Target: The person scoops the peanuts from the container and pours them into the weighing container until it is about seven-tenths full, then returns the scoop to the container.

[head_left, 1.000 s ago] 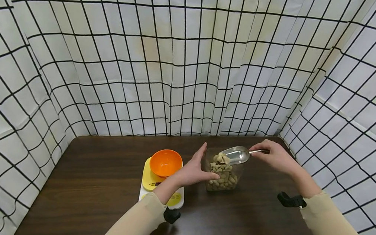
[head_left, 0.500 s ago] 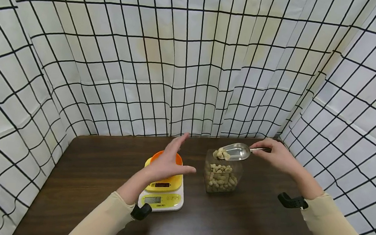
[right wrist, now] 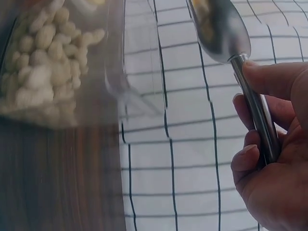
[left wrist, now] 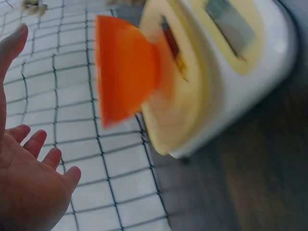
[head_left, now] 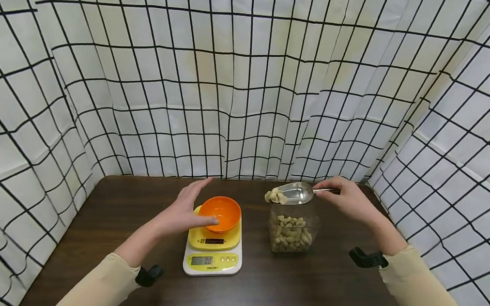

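My right hand (head_left: 348, 197) grips the handle of a metal scoop (head_left: 297, 193), fingers curled round it in the right wrist view. Several peanuts (head_left: 275, 195) lie at the scoop's front, above the rim of a clear plastic container (head_left: 272, 230) part-filled with peanuts in their shells. An orange bowl (head_left: 228, 211) rests on the yellow platform of a kitchen scale (head_left: 213, 263), whose display reads 0.0. Beside the bowl is my left hand (head_left: 180, 213), its fingers spread and holding nothing; the left wrist view shows it apart from the bowl (left wrist: 126, 72).
All of this stands on a dark wooden table (head_left: 136, 197). White curtains with a black grid (head_left: 258, 100) close in the back and both sides. The container is to the right of the scale, with a gap between them.
My left hand has left the container and moved left past the bowl, uncovering it and the scale's display. The loaded scoop has lifted slightly and shifted left in my right hand.
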`<state>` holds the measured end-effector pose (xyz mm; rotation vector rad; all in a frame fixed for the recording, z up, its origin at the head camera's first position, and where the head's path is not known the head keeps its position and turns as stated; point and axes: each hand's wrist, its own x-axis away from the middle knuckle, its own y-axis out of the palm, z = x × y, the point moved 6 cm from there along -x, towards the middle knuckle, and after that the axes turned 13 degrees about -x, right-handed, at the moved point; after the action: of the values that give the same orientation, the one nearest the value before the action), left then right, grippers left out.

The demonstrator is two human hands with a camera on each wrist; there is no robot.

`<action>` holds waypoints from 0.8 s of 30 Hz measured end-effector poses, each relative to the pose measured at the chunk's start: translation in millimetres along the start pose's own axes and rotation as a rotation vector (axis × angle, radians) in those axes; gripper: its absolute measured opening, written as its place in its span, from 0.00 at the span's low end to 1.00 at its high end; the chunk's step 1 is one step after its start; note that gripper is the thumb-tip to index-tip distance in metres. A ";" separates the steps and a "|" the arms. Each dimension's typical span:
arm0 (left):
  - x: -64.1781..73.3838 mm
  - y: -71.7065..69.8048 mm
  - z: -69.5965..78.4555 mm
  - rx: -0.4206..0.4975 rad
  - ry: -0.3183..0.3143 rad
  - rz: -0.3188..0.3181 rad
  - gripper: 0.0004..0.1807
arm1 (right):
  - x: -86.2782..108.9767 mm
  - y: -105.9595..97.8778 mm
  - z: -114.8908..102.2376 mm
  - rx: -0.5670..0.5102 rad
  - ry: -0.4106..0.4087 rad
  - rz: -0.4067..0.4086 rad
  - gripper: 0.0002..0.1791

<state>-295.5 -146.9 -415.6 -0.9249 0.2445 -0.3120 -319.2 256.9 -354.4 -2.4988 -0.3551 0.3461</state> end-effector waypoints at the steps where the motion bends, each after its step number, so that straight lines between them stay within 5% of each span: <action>1: 0.9 1.2 -5.0 -0.010 -0.008 -0.006 0.62 | -2.2 3.3 -2.2 -0.009 -0.004 -0.006 0.16; 14: 2.1 28.0 -36.5 -0.049 -0.051 -0.104 0.67 | -33.5 47.8 -24.8 -0.112 -0.055 -0.082 0.12; 24: -3.0 39.6 -39.7 -0.044 -0.066 -0.109 0.67 | -58.9 85.9 -46.4 0.023 -0.151 -0.109 0.08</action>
<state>-305.4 -152.9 -470.5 -0.9920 0.1413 -0.3774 -344.1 145.7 -357.9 -2.4258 -0.5430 0.4934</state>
